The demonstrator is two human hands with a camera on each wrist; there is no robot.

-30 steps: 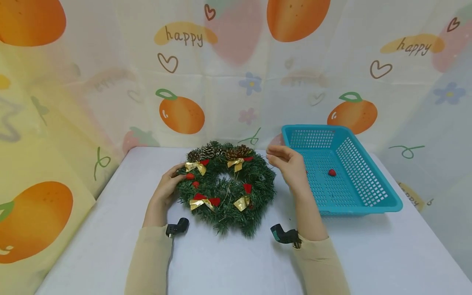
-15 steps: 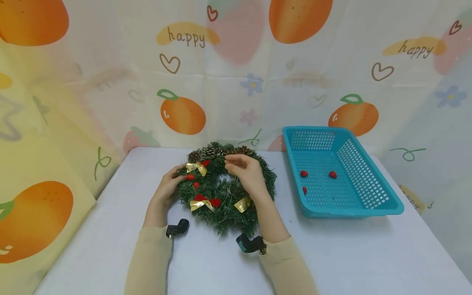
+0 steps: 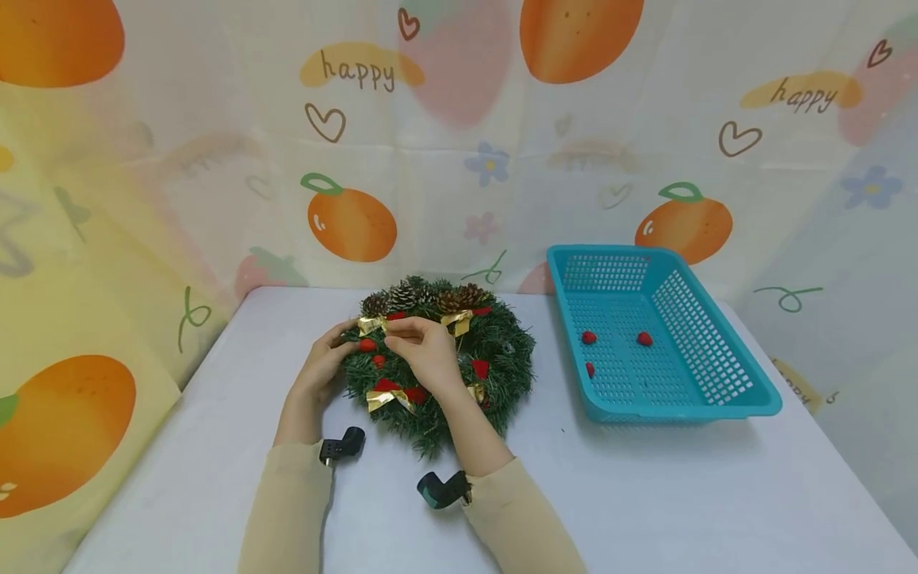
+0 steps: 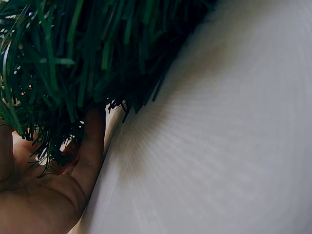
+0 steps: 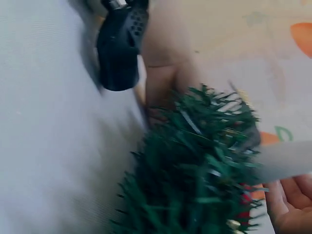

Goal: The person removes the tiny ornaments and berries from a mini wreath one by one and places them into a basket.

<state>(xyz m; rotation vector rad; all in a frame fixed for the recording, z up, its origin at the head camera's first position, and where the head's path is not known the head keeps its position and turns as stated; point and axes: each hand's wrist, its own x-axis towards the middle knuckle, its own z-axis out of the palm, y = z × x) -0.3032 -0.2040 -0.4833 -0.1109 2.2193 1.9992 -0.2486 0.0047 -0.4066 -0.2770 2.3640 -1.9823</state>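
A green wreath (image 3: 502,351) lies on the white table, trimmed with pine cones (image 3: 403,296), gold-and-red bows (image 3: 390,396) and red berries (image 3: 367,345). My left hand (image 3: 323,367) grips its left edge, thumb on top. From the left wrist view, fingers of that hand (image 4: 53,195) reach under the green bristles. Over the upper left of the wreath is my right hand (image 3: 430,355), thumb and fingertips close together near a gold bow (image 3: 372,325). Whether anything small is pinched there is hidden. The right wrist view is blurred, with part of the right hand (image 5: 295,207) at its edge.
To the right stands a blue plastic basket (image 3: 681,410) with red berries (image 3: 645,339) in it. Black wrist cameras stick out at the left wrist (image 3: 343,445) and right wrist (image 3: 441,490). A fruit-printed cloth (image 3: 445,191) hangs behind the table.
My right hand has swept left from beside the basket, across the wreath to its upper left part. The berries at the basket's left side came into sight. The left hand stayed on the wreath.
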